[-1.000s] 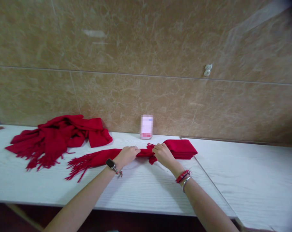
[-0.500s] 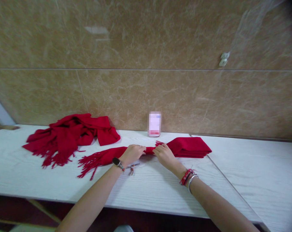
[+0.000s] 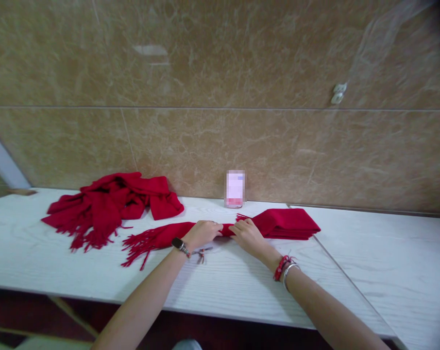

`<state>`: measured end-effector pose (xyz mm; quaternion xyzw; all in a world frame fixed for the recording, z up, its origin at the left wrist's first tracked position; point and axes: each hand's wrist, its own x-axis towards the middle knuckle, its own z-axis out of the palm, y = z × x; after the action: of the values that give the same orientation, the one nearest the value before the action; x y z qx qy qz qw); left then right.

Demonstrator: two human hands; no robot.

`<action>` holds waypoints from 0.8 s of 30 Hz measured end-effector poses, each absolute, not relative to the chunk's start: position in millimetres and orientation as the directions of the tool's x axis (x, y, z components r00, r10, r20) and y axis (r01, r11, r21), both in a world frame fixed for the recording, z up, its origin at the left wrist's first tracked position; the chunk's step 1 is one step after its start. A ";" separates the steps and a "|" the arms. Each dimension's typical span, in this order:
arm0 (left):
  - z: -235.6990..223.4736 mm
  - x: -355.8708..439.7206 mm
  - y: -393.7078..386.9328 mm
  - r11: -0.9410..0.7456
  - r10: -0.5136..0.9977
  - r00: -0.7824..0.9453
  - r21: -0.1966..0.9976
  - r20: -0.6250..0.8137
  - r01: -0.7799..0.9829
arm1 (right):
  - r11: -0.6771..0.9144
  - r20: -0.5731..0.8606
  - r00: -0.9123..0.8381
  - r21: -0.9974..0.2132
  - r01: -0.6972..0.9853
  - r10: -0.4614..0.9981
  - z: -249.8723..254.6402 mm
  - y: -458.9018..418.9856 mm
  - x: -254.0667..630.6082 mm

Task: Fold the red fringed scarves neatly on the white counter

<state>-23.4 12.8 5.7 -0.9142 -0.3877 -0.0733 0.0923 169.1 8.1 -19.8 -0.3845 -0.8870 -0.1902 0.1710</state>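
Note:
A red fringed scarf [image 3: 293, 223] lies lengthwise on the white table, its right part folded in flat layers and its fringe spread out at the left end. My left hand [image 3: 204, 234] is closed around the narrow, gathered middle of the scarf. Close beside it, my right hand [image 3: 248, 236] grips the same gathered stretch, just left of the folded layers. The fingertips of both hands are partly hidden by the cloth and the hands themselves. A short fringe pokes out behind my right hand.
More red scarf cloth [image 3: 110, 204] with fringes lies in a loose heap at the back left. A blurred phone-like object [image 3: 235, 188] leans upright against the marbled wall [image 3: 191, 150]. The white table [image 3: 220, 296] has a seam at the right and a front edge near me.
The view has shifted slightly, so everything sits a little further right. Both hands keep their hold on the scarf, and the cloth looks the same.

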 end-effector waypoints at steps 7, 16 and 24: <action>13.9 -39.1 0.6 -0.668 0.717 0.650 -0.017 0.252 0.744 | 0.625 0.403 -0.638 0.185 0.759 0.656 -22.4 11.5 169.3; 9.9 -52.0 10.3 -0.616 0.757 0.595 -0.008 0.270 0.787 | 0.590 0.455 -0.568 0.110 0.800 0.685 -16.0 4.7 167.9; 10.8 -58.0 13.2 -0.597 0.775 0.576 0.001 0.261 0.802 | 0.583 0.369 -0.578 0.110 0.805 0.728 -4.3 6.6 121.5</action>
<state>-58.0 13.2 10.8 -0.8858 -0.4451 -0.1178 0.0586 121.5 6.6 -4.3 -0.4365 -0.8780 -0.1340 0.1437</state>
